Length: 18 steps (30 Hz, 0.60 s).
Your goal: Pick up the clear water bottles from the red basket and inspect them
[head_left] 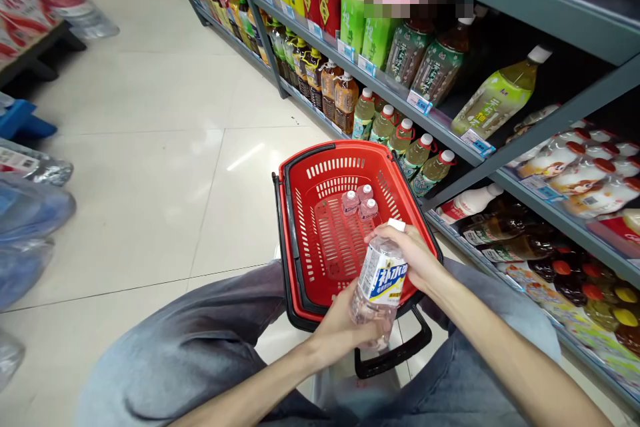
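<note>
The bottle [384,275] is between the two hands, tilted over the near side of the basket [294,177]. The left hand [336,321] curls round its lower part, thumb across the front; the right hand [419,255] closes its fingers about the shoulder, just below the cap [397,224]. It looks like thin clear plastic, probably fairly heavy if full, smooth enough to slip and apt to dent if squeezed; the stiffer neck and the base seem the surest holds. Beyond the right hand, three small bottles [369,208] stand grouped inside the basket. The black handle [383,367] juts out below the left hand, the legs [195,347] flank both hands, and the shelf [565,20] crowds the right hand's outer side.
</note>
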{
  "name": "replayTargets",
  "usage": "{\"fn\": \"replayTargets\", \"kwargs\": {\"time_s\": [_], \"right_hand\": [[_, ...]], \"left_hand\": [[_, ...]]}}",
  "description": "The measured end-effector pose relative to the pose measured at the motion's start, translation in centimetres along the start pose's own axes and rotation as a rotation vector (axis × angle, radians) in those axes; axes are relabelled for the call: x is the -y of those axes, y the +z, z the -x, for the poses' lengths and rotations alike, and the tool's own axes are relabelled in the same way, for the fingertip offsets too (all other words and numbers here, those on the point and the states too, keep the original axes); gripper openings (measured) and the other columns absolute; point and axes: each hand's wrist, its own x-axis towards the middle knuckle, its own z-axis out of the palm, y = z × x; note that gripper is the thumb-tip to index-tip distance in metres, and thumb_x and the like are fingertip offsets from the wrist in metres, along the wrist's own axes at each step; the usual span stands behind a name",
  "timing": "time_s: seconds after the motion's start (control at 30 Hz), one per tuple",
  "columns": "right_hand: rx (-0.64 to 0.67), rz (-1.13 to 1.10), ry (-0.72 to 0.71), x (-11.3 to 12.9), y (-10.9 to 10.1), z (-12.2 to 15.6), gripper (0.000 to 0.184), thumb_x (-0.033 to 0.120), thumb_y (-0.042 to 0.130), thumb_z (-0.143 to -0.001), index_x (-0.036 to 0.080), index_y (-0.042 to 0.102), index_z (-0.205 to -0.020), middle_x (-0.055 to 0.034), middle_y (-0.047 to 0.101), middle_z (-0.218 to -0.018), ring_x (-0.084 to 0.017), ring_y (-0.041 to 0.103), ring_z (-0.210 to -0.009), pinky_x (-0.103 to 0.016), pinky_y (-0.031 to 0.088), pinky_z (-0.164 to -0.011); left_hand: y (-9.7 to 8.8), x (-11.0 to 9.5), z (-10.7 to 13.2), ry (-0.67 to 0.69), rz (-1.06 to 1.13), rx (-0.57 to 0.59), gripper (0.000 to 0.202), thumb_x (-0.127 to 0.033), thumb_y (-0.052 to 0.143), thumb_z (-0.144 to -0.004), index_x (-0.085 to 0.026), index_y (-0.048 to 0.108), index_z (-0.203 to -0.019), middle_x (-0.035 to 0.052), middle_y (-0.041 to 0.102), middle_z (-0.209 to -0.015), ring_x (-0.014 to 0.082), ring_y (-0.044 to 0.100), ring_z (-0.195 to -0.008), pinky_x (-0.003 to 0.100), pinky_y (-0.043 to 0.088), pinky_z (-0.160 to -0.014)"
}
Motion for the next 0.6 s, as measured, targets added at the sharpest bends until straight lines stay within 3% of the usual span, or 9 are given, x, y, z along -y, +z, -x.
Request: {"fn": "replayTargets", "kwargs": {"time_s": [0.17, 0.4, 0.6], "right_hand": [[0.145, -0.096, 0.087, 1.3, 0.4, 0.7, 0.024, 0.033, 0.084, -0.063, 0.013, 0.076, -0.075, -0.0114, 0.078, -0.085, -0.020, 0.073, -0.071, -0.030, 0.057, -0.071], [0.150, -0.126, 0.047, 2.5, 0.6, 0.6, 0.020, 0.029, 0.083, -0.062, 0.014, 0.075, -0.073, -0.0102, 0.078, -0.083, -0.020, 0.073, -0.070, -0.029, 0.057, -0.070], [0.139, -0.070, 0.012, 1.9, 1.0, 0.5, 0.020, 0.030, 0.078, -0.062, 0.011, 0.077, -0.071, -0.0096, 0.077, -0.076, -0.016, 0.068, -0.061, -0.024, 0.053, -0.061]], "left_hand": [[0.7, -0.6, 0.2, 0.018, 0.118, 0.163, 0.058, -0.040, 0.091, -0.069, -0.012, 0.062, -0.111, 0.0081, 0.068, -0.096, 0.0178, 0.063, -0.086, 0.030, 0.050, -0.081], [1.1, -1.9, 0.1, 0.018, 0.090, 0.129, 0.062, -0.040, 0.091, -0.067, -0.012, 0.060, -0.114, 0.0084, 0.069, -0.093, 0.0171, 0.063, -0.084, 0.028, 0.050, -0.079], [0.6, 0.3, -0.2, -0.018, 0.141, 0.066, 0.064, -0.048, 0.095, -0.059, -0.016, 0.065, -0.105, 0.0068, 0.068, -0.084, 0.0194, 0.064, -0.075, 0.033, 0.055, -0.074]]}}
